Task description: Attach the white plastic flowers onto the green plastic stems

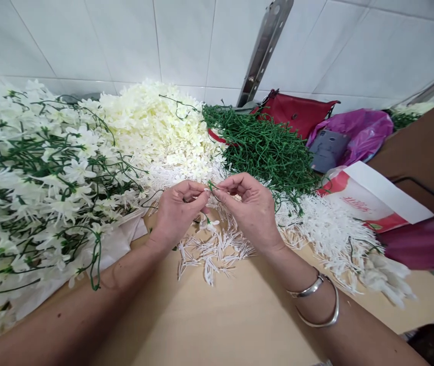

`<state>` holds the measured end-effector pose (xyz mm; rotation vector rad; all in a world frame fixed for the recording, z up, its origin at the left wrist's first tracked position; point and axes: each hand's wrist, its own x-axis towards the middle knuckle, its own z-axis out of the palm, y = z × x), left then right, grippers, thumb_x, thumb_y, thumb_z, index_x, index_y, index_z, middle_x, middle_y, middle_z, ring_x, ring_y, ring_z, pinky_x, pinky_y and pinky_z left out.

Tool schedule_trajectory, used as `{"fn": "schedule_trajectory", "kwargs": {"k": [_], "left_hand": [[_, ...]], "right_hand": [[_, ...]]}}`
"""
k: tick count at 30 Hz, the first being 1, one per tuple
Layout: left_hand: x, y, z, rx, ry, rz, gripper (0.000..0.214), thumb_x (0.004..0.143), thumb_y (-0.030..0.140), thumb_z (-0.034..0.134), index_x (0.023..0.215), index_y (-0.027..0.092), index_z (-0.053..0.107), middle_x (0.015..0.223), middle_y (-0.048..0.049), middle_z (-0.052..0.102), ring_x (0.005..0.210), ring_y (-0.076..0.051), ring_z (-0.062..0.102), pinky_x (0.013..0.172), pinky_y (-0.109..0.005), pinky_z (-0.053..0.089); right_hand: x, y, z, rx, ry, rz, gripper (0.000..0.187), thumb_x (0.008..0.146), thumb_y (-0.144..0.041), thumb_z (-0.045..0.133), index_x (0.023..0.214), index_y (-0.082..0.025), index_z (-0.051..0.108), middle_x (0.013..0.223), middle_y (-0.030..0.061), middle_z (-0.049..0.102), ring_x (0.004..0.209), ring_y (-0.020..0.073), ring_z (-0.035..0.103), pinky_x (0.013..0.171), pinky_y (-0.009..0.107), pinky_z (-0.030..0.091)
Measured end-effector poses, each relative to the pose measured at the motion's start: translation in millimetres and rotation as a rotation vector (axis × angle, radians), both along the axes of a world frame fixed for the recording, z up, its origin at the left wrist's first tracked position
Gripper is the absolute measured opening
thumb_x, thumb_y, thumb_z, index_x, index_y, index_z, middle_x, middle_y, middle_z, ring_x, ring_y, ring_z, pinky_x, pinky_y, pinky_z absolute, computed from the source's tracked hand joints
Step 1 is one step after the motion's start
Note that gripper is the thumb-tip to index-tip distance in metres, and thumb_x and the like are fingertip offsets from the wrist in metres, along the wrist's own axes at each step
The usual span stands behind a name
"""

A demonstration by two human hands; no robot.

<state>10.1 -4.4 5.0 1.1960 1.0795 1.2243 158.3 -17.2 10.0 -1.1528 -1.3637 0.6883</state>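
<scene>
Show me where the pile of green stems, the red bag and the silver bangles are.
pile of green stems [266,150]: head view, middle of the heap.
red bag [297,113]: head view, its front panel.
silver bangles [310,290]: head view, the upper bangle's band.

Bright, even light, with a soft sheen on the tiled wall [125,40]. Below the wall, the left hand [177,213] and right hand [253,211] throw faint shadows on the table [217,320]. Straight lines bow towards the edges.

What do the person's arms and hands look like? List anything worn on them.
No sleeves or gloves show on either arm. The left hand and its wrist wear nothing. Behind the right hand, the wrist carries two smooth silver metal bangles.
</scene>
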Motion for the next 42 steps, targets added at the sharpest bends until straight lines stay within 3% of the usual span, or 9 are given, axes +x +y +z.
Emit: {"fn": "schedule_trajectory", "kwargs": {"k": [11, 12, 15, 17, 20, 24, 30, 37, 42], "left_hand": [[-1.6, 1.7, 1.7, 0.011, 0.035, 0.051, 0.019, 0.074, 0.032, 0.077, 0.079, 0.018, 0.064, 0.06, 0.0044, 0.064, 0.05, -0.011, 0.065, 0.044, -0.018, 0.045], [-1.7, 2.1, 0.6, 0.02, 0.027, 0.063, 0.019, 0.075, 0.031, 0.076, 0.08, 0.018, 0.064, 0.06, 0.0047, 0.064, 0.05, -0.011, 0.065, 0.045, -0.018, 0.045], [-2.7, 3.7, -3.0, 0.055, -0.003, 0.1, 0.018, 0.077, 0.03, 0.075, 0.082, 0.018, 0.062, 0.062, 0.0052, 0.063, 0.051, -0.009, 0.062, 0.047, -0.018, 0.046], [-3.3, 4.6, -4.8, 0.07, -0.026, 0.113, 0.019, 0.077, 0.029, 0.076, 0.082, 0.018, 0.062, 0.063, 0.0052, 0.063, 0.051, -0.008, 0.061, 0.05, -0.019, 0.048], [-3.6, 5.0, -5.6, 0.06, -0.048, 0.107, 0.021, 0.075, 0.029, 0.078, 0.081, 0.018, 0.061, 0.067, 0.005, 0.063, 0.05, -0.008, 0.061, 0.052, -0.02, 0.049], [-2.8, 4.5, -3.7, 0.044, -0.047, 0.109, 0.022, 0.074, 0.03, 0.078, 0.081, 0.018, 0.061, 0.07, 0.0046, 0.064, 0.048, -0.007, 0.06, 0.051, -0.02, 0.047], [-1.7, 4.5, -2.9, 0.056, -0.06, 0.103, 0.02, 0.074, 0.028, 0.077, 0.079, 0.018, 0.06, 0.067, 0.0051, 0.063, 0.049, -0.007, 0.06, 0.053, -0.02, 0.046], [-3.2, 4.3, -2.0, 0.012, -0.079, 0.044, 0.018, 0.077, 0.027, 0.074, 0.08, 0.018, 0.059, 0.07, 0.0043, 0.065, 0.05, -0.007, 0.061, 0.053, -0.02, 0.046], [-4.2, 2.8, -1.3, 0.032, 0.008, -0.019, 0.015, 0.082, 0.029, 0.071, 0.081, 0.018, 0.06, 0.062, 0.0046, 0.063, 0.052, -0.008, 0.061, 0.055, -0.02, 0.044]], "right_hand": [[19.3, 9.2, 3.7, 0.029, -0.021, -0.064, 0.005, 0.081, -0.022, 0.071, 0.082, -0.021, 0.066, 0.079, 0.0001, 0.069, 0.071, 0.0151, 0.063, 0.071, 0.032, 0.051], [20.4, 9.0, 4.3, 0.042, -0.068, -0.084, 0.001, 0.084, -0.02, 0.067, 0.083, -0.021, 0.066, 0.081, 0.0009, 0.069, 0.073, 0.0161, 0.064, 0.072, 0.033, 0.052], [23.8, 6.0, 7.7, 0.159, -0.353, -0.235, 0.021, 0.085, -0.007, 0.053, 0.088, -0.021, 0.069, 0.102, 0.0086, 0.069, 0.096, 0.0224, 0.066, 0.087, 0.04, 0.052], [23.4, 2.5, 10.0, 0.253, -0.59, -0.316, 0.03, 0.083, -0.001, 0.051, 0.095, -0.019, 0.072, 0.12, 0.0145, 0.063, 0.117, 0.0288, 0.058, 0.098, 0.047, 0.047], [16.0, -2.6, 9.1, 0.255, -0.871, -0.167, 0.029, 0.087, -0.004, 0.055, 0.106, -0.018, 0.073, 0.121, 0.0154, 0.064, 0.12, 0.0332, 0.051, 0.1, 0.05, 0.044], [3.6, -2.4, 0.0, 0.057, -1.014, 0.101, 0.021, 0.094, -0.012, 0.056, 0.108, -0.016, 0.072, 0.108, 0.0139, 0.068, 0.103, 0.0298, 0.055, 0.09, 0.043, 0.047], [7.8, 4.1, -7.0, 0.008, -0.914, 0.016, 0.016, 0.092, -0.007, 0.056, 0.086, -0.016, 0.068, 0.089, 0.0086, 0.065, 0.084, 0.0222, 0.058, 0.076, 0.034, 0.045], [23.8, 8.4, 2.3, 0.07, -0.374, -0.162, 0.012, 0.091, -0.028, 0.065, 0.084, -0.02, 0.072, 0.079, 0.0005, 0.072, 0.071, 0.0162, 0.061, 0.069, 0.029, 0.047], [30.9, 14.0, 3.8, -0.015, -0.14, -0.112, 0.015, 0.087, -0.034, 0.069, 0.092, -0.02, 0.071, 0.07, -0.0023, 0.068, 0.062, 0.0134, 0.06, 0.062, 0.027, 0.047]]}}
